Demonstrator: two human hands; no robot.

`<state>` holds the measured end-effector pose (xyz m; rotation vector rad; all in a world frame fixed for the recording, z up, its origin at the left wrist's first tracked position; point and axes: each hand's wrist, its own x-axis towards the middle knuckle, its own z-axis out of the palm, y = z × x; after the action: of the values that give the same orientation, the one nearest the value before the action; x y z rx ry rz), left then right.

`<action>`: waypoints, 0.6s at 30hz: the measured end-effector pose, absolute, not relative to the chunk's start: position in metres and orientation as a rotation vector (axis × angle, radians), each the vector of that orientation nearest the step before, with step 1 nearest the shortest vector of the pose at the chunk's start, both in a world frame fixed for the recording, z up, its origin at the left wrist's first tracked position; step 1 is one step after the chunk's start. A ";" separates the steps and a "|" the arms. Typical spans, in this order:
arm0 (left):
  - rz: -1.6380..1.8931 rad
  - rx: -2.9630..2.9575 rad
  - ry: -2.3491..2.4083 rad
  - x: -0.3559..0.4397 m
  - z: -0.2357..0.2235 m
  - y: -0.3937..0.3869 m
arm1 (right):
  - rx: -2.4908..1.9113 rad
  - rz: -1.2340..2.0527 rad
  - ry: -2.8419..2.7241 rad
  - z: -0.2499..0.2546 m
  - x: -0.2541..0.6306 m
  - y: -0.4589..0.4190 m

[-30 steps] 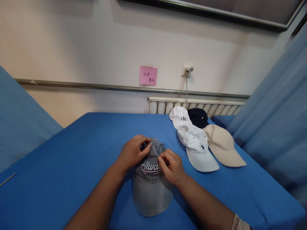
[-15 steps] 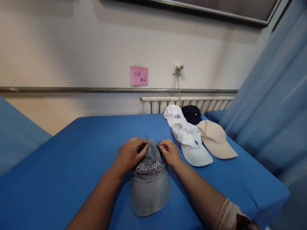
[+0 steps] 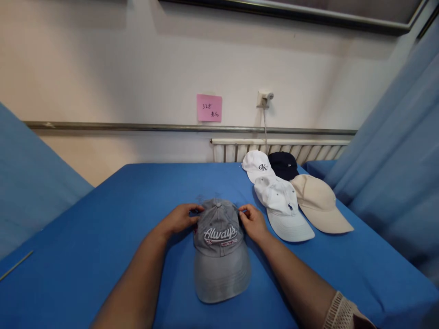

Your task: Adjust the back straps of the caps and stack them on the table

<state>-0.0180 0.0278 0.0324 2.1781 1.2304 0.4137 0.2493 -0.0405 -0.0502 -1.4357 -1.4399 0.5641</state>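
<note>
A grey baseball cap [image 3: 221, 262] with white "Always" lettering lies on the blue-covered table, its brim toward me. My left hand [image 3: 181, 218] is at the left side of the crown, thumb and fingers closed on the fabric; some fingertips are hidden behind it. On the other side, my right hand [image 3: 254, 222] pinches the crown's right edge. Right of my right hand rests a white cap with a small navy emblem [image 3: 283, 208]. Beside that one is a beige cap [image 3: 318, 201]. Farther back sit a white cap with dark letters [image 3: 257, 165] and a navy cap [image 3: 284, 165].
Blue cloth [image 3: 85, 256] covers the table. A radiator [image 3: 236, 151] and a metal rail [image 3: 154, 127] run along the wall behind. Blue curtains [image 3: 387, 173] hang on both sides. A thin stick [image 3: 16, 265] lies at the left edge, and a pink note [image 3: 209, 108] is on the wall.
My hands have moved from the top of the grey cap's crown down and outward to its sides. The crown looks fuller and rounder. The view has shifted slightly left.
</note>
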 end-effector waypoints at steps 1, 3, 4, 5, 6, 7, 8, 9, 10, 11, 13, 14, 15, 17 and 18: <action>0.367 2.206 1.228 -0.016 0.028 0.028 | -1.435 0.566 -1.438 -0.051 0.249 -0.040; 0.292 2.301 1.228 -0.011 0.020 0.028 | -1.438 0.561 -1.438 -0.053 0.249 -0.039; 0.268 2.351 1.228 -0.007 0.017 0.028 | -1.439 0.560 -1.438 -0.053 0.249 -0.039; 0.257 2.390 1.230 -0.004 0.015 0.028 | -1.440 0.561 -1.436 -0.054 0.249 -0.039; 0.260 2.410 1.236 -0.001 0.014 0.027 | -1.438 0.566 -1.433 -0.054 0.249 -0.039; 0.276 2.413 1.245 0.002 0.013 0.027 | -1.434 0.576 -1.432 -0.055 0.249 -0.039; 0.300 2.406 1.256 0.004 0.012 0.026 | -1.428 0.589 -1.430 -0.055 0.250 -0.039; 0.324 2.397 1.265 0.006 0.012 0.026 | -1.422 0.605 -1.430 -0.056 0.250 -0.039; 0.354 2.383 1.275 0.006 0.013 0.025 | -1.416 0.619 -1.431 -0.056 0.250 -0.039; 0.393 2.363 1.285 0.006 0.014 0.025 | -1.412 0.630 -1.431 -0.056 0.250 -0.039; 0.493 2.304 1.314 0.003 0.016 0.026 | -1.409 0.639 -1.424 -0.057 0.250 -0.038; 0.553 2.266 1.332 0.001 0.017 0.028 | -1.408 0.640 -1.419 -0.057 0.250 -0.038; 0.613 2.226 1.349 -0.002 0.018 0.030 | -1.407 0.642 -1.413 -0.057 0.250 -0.038; 0.712 2.149 1.362 -0.007 0.019 0.035 | -1.409 0.656 -1.406 -0.059 0.250 -0.037; 0.743 2.117 1.357 -0.010 0.019 0.037 | -1.410 0.669 -1.406 -0.059 0.249 -0.037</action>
<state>-0.0096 0.0367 0.0193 2.1169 1.3567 0.7427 0.2493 -0.0367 -0.0593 -1.4100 -1.4063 0.6688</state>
